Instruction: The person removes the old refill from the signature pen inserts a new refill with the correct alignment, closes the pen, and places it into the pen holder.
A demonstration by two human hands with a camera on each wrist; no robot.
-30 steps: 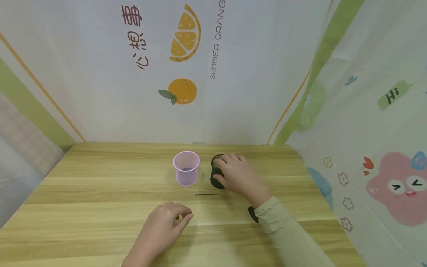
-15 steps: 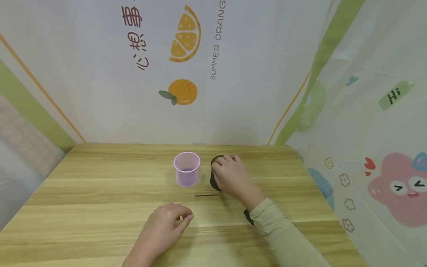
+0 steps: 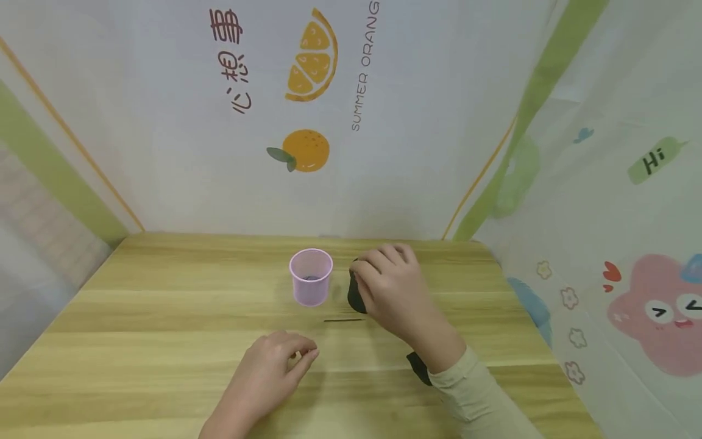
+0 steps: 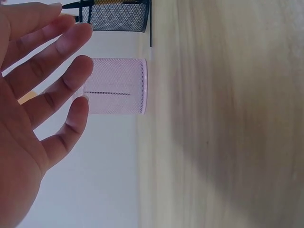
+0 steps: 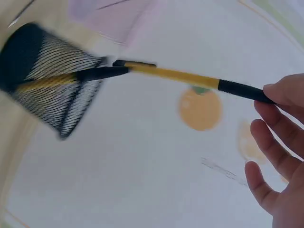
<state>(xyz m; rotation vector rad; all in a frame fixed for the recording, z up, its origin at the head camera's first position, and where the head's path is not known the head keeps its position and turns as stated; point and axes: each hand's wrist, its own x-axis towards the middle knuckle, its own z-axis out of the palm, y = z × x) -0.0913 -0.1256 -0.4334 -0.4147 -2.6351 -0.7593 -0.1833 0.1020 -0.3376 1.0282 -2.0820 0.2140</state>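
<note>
My right hand (image 3: 397,292) pinches the black end of a yellow-and-black pen (image 5: 175,73) between thumb and fingers, beside the printed white sheet. The pen's far end, with a dark clip, overlaps the rim of the black mesh pen holder (image 5: 61,95) in the right wrist view. What looks like another yellow-and-black pen (image 5: 47,81) leans inside that holder. In the head view the hand covers much of the holder (image 3: 356,296) and hides the pen. My left hand (image 3: 271,372) stays above the table, fingers loosely curved, with nothing visibly held.
A pink mesh cup (image 3: 311,292) stands left of the black holder, with something dark inside. A thin black stick (image 3: 342,320) lies on the wooden table (image 3: 164,341) in front of them. Printed white sheets (image 3: 417,152) rise behind and to the right.
My right hand has dipped down to the black holder, then lifted and shifted right, with its fingers higher. The left hand has hardly moved. The head view has shifted slightly.
</note>
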